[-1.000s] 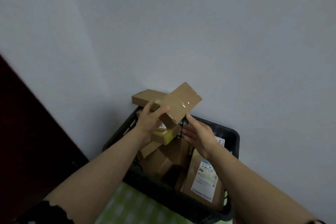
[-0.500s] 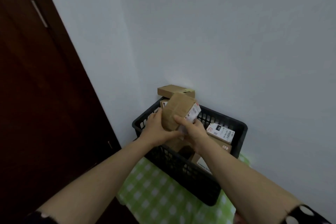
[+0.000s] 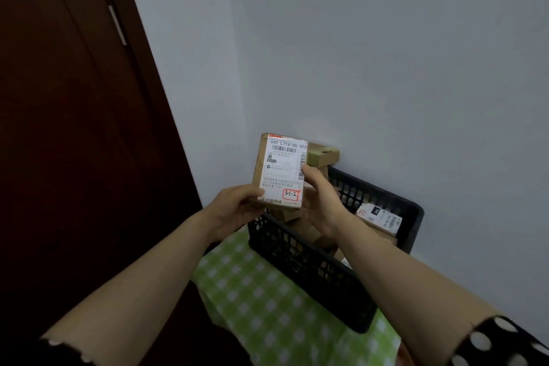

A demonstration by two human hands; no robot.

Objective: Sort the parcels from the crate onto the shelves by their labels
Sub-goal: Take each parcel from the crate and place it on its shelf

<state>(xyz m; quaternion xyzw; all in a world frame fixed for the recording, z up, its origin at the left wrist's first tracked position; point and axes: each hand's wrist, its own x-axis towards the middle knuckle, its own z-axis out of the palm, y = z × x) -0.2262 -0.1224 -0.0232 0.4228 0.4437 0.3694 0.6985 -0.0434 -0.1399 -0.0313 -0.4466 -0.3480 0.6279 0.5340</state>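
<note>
Above the near left corner of the crate point(image 3: 312, 264), the parcel point(image 3: 279, 169) stands upright, its long axis vertical and its label facing the person. At its lower left corner the left hand point(image 3: 234, 206) grips it, fingers point(image 3: 251, 192) curled round the edge, and the right hand point(image 3: 320, 202) pinches the right edge, so both are equally near. A red-boxed mark point(image 3: 290, 194) reads 3-1-2. No shelf is in view, so the carry probably begins with a turn away from the crate on the worktop point(image 3: 267, 306).

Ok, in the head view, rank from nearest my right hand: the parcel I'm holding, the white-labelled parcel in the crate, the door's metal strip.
1. Held parcel, touching the right hand.
2. White-labelled parcel, right side of the crate.
3. Door's metal strip, far upper left.
</note>
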